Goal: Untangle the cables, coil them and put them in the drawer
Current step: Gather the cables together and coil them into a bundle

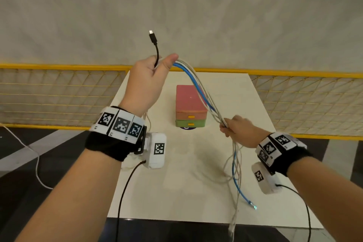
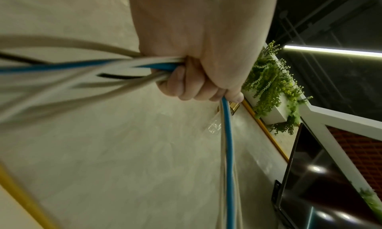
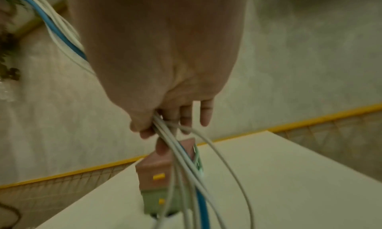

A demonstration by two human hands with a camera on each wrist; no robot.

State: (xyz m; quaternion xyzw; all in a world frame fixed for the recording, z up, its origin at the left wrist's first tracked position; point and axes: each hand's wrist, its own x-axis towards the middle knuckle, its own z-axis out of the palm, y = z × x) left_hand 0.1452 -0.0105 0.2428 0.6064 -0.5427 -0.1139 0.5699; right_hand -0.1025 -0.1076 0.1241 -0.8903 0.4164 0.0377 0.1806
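- Your left hand [image 1: 146,82] is raised above the desk [image 1: 176,182], its fingers [image 2: 186,88] curled tight round the cable bundle [image 1: 198,86].
- A black cable end [image 1: 154,42] sticks up from that fist.
- Your right hand [image 1: 238,130] is lower and pinches the same bundle; the blue cable [image 1: 238,188] and white strands hang from it to the desk.
- The drawer box [image 1: 190,107] stands closed between your hands, farther back.
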